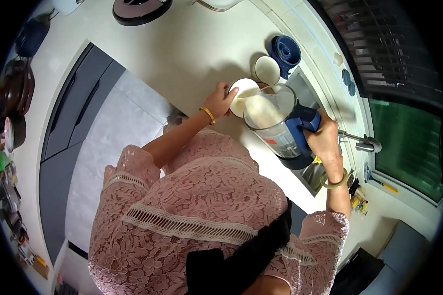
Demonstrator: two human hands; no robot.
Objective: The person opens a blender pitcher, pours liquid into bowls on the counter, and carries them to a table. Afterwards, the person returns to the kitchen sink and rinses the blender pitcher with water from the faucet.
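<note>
The right hand (323,139), fingers clamped on the tilted blender jug (273,120), should pour slowly while the left hand (220,100), fingers wrapped round it, steadies the bowl (241,93) on the bench (182,49).

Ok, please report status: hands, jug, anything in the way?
Right hand grips tilted blender jug. Left hand steadies bowl. Second bowl close behind.
</note>
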